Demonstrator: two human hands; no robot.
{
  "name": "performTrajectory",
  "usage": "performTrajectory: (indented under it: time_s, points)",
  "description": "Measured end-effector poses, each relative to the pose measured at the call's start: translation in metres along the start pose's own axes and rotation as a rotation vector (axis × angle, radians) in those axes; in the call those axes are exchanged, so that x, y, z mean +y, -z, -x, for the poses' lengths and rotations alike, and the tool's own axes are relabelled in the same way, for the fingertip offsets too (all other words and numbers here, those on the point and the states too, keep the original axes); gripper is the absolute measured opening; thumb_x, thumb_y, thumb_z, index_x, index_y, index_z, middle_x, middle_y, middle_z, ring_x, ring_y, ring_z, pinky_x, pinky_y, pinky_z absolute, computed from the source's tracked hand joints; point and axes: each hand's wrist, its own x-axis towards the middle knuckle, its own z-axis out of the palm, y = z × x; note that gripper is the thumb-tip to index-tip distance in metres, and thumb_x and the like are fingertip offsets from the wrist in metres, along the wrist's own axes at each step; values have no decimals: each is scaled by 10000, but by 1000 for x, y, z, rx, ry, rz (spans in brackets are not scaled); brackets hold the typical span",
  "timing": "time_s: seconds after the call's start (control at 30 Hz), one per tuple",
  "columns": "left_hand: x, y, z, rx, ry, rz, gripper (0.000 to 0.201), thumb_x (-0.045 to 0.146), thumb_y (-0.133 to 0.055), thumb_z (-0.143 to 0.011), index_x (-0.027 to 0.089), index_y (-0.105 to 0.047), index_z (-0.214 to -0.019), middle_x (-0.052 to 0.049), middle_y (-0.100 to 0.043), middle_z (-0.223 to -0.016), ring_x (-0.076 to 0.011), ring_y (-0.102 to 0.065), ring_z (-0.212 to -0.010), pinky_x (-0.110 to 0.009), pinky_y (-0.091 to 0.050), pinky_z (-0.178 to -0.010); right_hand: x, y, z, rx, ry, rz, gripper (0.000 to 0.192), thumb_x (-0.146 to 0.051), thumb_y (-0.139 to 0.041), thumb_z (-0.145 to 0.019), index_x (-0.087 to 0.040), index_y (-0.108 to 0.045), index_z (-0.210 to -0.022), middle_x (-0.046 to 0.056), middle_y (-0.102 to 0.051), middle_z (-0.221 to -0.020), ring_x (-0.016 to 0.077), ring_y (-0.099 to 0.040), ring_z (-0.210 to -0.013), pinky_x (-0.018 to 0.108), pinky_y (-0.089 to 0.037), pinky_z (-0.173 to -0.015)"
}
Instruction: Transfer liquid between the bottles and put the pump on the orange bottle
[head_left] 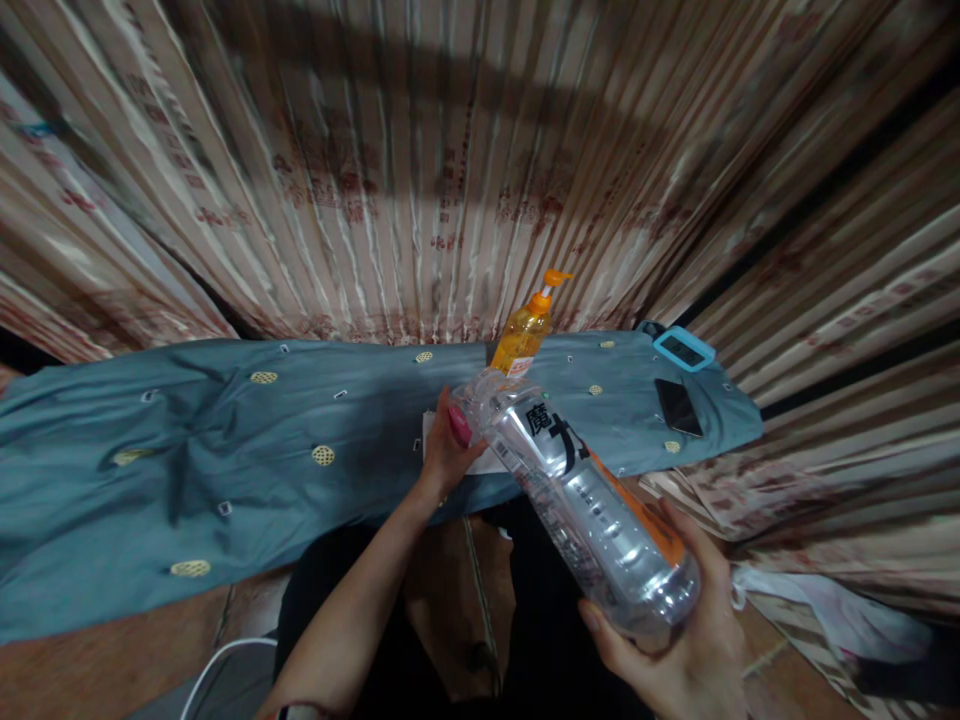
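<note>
Left hand (442, 462) closed on a pink cap (460, 425) at the neck end of a large clear bottle (585, 505), thumb pointing right toward the neck, fingers mostly hidden behind; couldn't tell whether the cap was screwed on or loose; right hand (701, 625) gripped the bottle's base end, thumb on the near side, fingers wrapped round the far right side by the orange part of the label (637, 510), palm under the base; left forearm ran up and rightward from the bottom edge, fairly straight at the wrist, a band partly visible low on it; right hand came in from lower right, its forearm largely out of frame; bottle was held in the air, tilted, neck to upper left and base to lower right, neck over the cloth-covered surface, base over the lap side; a white sheet (491, 462) lay beneath the left hand, partly covered; a yellow pump bottle (525, 335) stood just beyond the neck, its lower part hidden; dark phone (679, 407) and blue-framed clock (684, 350) were near each other at the right end of the teal patterned cloth (225, 420); pleated curtain (420, 150) hung behind; dark-clad legs (337, 580) showed below.
</note>
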Motion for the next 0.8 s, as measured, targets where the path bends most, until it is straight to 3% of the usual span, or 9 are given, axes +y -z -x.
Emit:
performTrajectory:
  time_s: [0.8]
  points:
    - [1,0,0,-17,-22,-16,1081,343,-834,-632,203,-225,-1513,-165,-525,-1456,-320,-522,-1357,-486,-413,-1152,8,0,-2,11,104,45,932,-549,-723,-729,-210,-334,-1506,151,-561,-1331,346,-609,-1154,462,-556,-848]
